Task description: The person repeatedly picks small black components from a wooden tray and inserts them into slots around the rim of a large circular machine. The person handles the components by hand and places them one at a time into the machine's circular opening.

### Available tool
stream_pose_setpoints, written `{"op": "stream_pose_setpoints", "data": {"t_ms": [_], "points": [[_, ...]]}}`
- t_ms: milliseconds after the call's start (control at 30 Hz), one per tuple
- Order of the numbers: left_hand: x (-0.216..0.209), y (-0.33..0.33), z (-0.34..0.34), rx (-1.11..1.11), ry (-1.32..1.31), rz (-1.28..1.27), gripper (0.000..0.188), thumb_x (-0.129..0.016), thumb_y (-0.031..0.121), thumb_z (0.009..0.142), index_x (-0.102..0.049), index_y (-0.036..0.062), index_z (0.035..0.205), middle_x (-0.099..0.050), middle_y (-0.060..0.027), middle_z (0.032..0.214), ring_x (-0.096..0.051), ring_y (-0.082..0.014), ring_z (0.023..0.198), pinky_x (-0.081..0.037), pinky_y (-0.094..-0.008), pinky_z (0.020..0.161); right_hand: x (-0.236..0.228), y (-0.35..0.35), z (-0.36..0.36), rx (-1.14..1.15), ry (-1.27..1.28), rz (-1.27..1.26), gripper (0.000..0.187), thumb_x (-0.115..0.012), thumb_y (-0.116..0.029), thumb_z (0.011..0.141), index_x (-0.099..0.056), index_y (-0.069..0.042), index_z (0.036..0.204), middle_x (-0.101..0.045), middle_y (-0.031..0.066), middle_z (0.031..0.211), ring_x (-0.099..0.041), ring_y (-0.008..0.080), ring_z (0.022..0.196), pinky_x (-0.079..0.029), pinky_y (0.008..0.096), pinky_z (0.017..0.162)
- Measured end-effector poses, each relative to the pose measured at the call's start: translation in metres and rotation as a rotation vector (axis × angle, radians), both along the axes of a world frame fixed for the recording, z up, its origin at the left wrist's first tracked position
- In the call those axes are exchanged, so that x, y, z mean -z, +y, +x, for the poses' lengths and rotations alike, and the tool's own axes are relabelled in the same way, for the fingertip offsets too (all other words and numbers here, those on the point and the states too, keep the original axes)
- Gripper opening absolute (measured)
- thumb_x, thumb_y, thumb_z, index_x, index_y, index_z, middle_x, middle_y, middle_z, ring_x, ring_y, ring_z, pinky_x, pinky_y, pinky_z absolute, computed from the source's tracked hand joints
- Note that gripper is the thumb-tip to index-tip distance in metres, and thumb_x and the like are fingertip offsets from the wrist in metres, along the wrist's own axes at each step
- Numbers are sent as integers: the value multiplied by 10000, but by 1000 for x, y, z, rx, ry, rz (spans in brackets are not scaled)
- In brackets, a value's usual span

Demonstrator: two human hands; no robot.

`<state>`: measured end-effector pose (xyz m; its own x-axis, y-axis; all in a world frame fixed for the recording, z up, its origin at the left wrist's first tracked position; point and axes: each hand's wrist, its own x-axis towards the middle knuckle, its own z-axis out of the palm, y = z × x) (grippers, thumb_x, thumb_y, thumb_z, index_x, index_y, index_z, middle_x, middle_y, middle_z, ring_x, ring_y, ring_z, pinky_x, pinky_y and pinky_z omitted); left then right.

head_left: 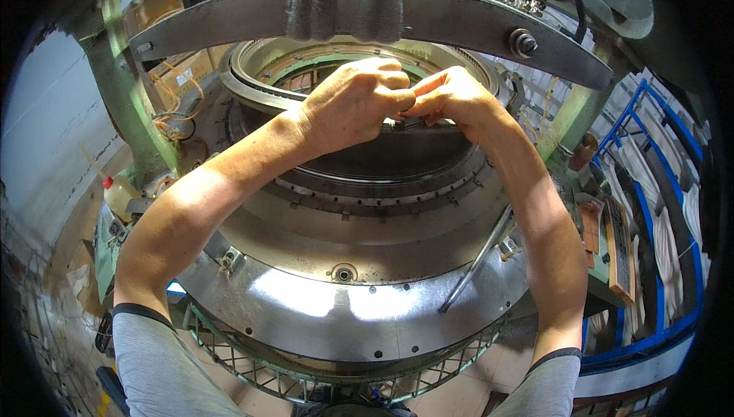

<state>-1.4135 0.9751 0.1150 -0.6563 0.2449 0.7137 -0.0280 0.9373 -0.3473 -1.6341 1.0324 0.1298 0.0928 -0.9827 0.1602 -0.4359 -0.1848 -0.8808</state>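
Note:
Both my hands meet over the near edge of a round metal ring (pixel 238 87) on a large circular machine. My left hand (pixel 363 100) is closed, its fingers curled in, the back of the hand toward me. Against its fingertips, my right hand (pixel 455 100) pinches with thumb and forefinger. A small dark metal piece shows just under the fingers; what either hand grips is hidden. Below them lies the dark curved wall (pixel 397 153) of the ring. A thin metal rod (pixel 475 260) rests on the wide polished base plate (pixel 306 318), inside my right forearm.
A curved metal bar (pixel 222 29) spans above my hands, with grey cloth (pixel 344 4) hanging over it. Green posts (pixel 126 88) flank the machine. A bottle with a red cap (pixel 118 191) stands left; a blue rack (pixel 650 188) with white cloth is right.

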Motion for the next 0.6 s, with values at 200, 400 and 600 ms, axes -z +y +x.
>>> {"op": "stream_pose_setpoints", "data": {"t_ms": [200, 400, 600], "points": [[-1, 0, -2, 11, -7, 14, 247, -699, -87, 728, -573, 56, 885, -534, -74, 849, -587, -284, 799, -508, -419, 694, 0, 0, -4, -32, -9, -8, 188, -862, -138, 751, -857, -38, 910, -786, 87, 822, -650, 167, 714, -502, 326, 662], [1, 0, -4, -3, -18, 7, 242, -708, -73, 750, -569, 74, 882, -528, -55, 849, -591, -270, 801, -501, -399, 717, 0, 0, -6, -20, -16, 5, 189, -858, -118, 755, -859, -47, 931, -784, 90, 821, -649, 171, 718, -506, 335, 665], [0, -1, -8, 13, -14, 60, 206, -731, -54, 766, -581, 58, 853, -526, -66, 818, -602, -272, 801, -497, -396, 717, -1, 1, -8, -4, -6, 7, 177, -859, -106, 752, -855, -39, 916, -775, 89, 806, -646, 170, 718, -508, 335, 665]]}}
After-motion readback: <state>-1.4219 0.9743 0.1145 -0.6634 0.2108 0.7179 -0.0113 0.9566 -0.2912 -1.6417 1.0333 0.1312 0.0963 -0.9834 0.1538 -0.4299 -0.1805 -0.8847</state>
